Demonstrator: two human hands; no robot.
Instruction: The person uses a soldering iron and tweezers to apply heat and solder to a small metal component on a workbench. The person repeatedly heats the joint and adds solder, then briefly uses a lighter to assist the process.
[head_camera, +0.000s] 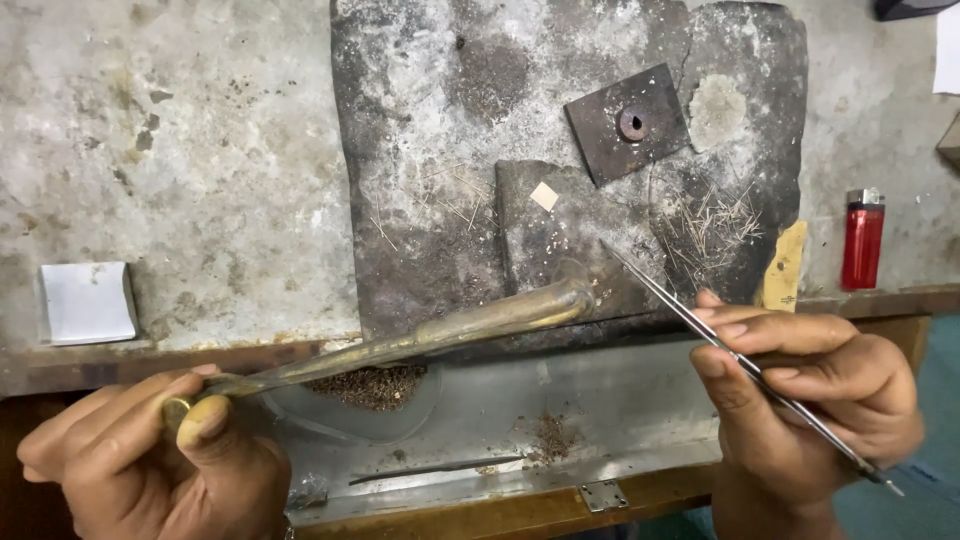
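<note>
Head view: left hand (150, 450) grips a brass blowpipe (420, 340), long axis rising left to right, bent tip at the dark slab (440, 120). Right hand (800, 400) pinches tweezers (720, 345), points aimed up-left near that tip. Small pale square (544, 196) lies untouched; heating looks not yet begun. Red lighter (863, 240) stands apart.

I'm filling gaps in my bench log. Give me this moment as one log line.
left hand: holds brass blowpipe | right hand: holds tweezers | tips: over dark soldering block | nearby: red lighter
</note>
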